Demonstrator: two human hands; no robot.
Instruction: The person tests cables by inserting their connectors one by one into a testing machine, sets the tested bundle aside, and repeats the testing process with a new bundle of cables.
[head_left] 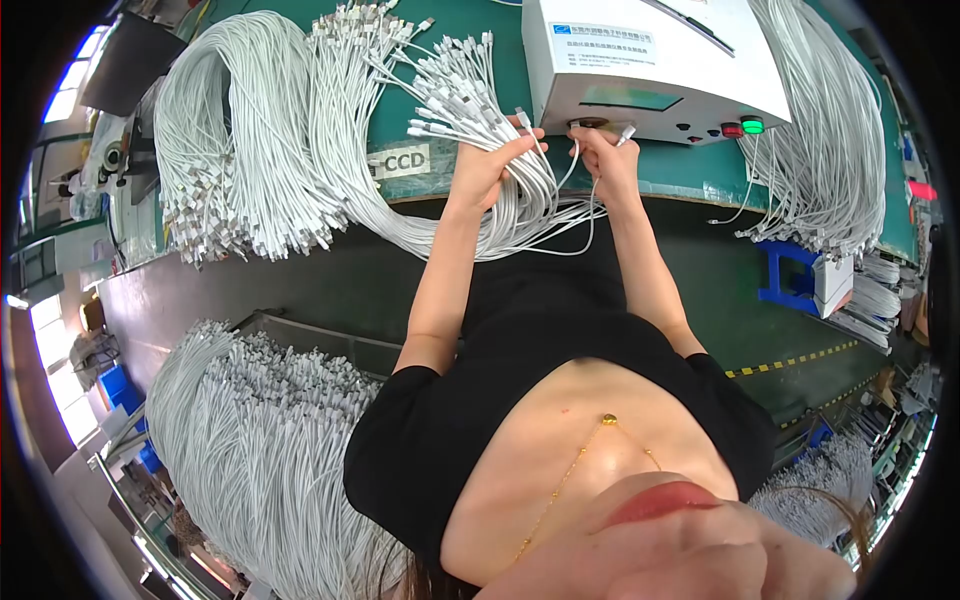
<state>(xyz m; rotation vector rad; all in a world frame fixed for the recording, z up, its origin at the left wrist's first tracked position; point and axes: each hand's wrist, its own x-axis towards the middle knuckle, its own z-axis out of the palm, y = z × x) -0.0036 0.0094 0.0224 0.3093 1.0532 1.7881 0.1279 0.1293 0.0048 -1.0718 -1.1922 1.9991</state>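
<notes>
A bundle of white USB cables [470, 95] fans out past my left hand [486, 170], whose fingers are wrapped round it. One connector [524, 121] stands up by the left fingertips. My right hand [606, 165] pinches a white USB cable [574, 150] at the front face of the white tester box [610, 75], close to its socket; the hand partly hides whether the plug is inserted. Another connector [626, 133] sticks up from between the right fingers. Cable lengths hang in a loop below both hands, over the table's front edge.
Thick hanks of white cable lie on the green table [400, 110] to the left and right. A CCD label [404, 161] marks its edge. The tester carries a red button [732, 130] and a lit green button [752, 125]. More cables [260, 450] hang behind at lower left.
</notes>
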